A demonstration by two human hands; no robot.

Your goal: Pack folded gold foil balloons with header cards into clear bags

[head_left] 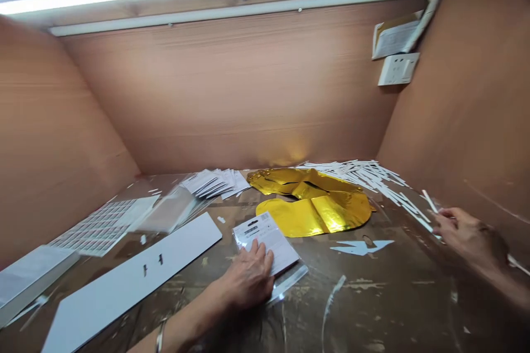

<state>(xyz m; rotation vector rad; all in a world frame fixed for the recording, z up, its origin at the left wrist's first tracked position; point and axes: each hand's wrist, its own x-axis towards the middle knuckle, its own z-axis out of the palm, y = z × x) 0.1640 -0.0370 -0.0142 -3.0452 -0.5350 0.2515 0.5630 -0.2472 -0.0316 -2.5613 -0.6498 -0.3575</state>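
Observation:
My left hand (251, 273) lies on a white card packet (281, 248) in a clear plastic sleeve, its fingers resting across the printed face and its thumb hidden. A hang hole and a barcode show at the packet's far end. Off to the right, my right hand (470, 237) is closed, and a thin white strip (429, 201) sticks up from its fingertips. That hand is beside a loose heap of similar white strips (368, 174). Just beyond the packet lie shiny gold foil pieces (318, 212), partly overlapping.
A long white board (132, 281) with two small dark pieces lies at left. Behind it are label sheets (97, 229), clear sleeves (168, 209) and fanned cards (217, 183). A white box (33, 276) stands far left. Pale blue scrap (362, 247) lies right of centre. Brown walls (232, 94) enclose the table.

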